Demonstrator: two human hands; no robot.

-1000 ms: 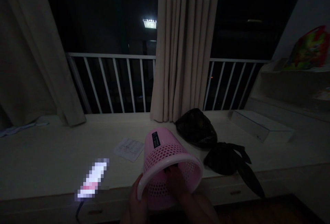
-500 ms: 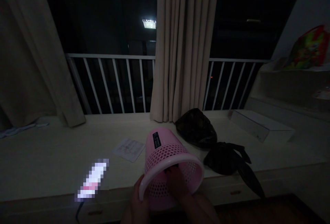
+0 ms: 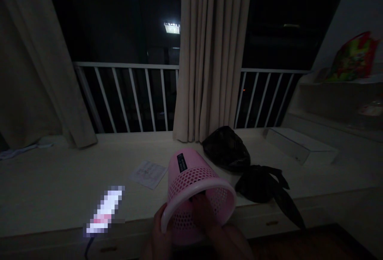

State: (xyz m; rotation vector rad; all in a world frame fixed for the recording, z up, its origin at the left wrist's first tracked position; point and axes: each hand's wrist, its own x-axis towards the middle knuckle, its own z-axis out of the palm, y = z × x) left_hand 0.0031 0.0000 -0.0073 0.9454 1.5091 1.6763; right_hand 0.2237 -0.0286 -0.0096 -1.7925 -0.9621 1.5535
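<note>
the round pink plastic basket is tipped over at the front edge of the long pale surface, its open mouth turned toward me. just beyond it to the left lies a creased white paper sheet; to the right sit a bulging black plastic bag and a knotted black plastic bag. farther right is a flat white rectangular box. a bright pixelated strip glows near the front edge on my left, a dark cord below it. behind everything, a beige pleated curtain hangs before white metal railings and dark glass, and a shiny red and green packet rests on the shelf at right. the room is dim.

the basket has smooth walls, a band of honeycomb holes, a thick rounded rim and a black label. both bags look thin, wrinkled and faintly glossy.

my left hand grips the rim at its near left side. my right hand reaches inside, fingers at something dark; i can't tell whether they close on it.
</note>
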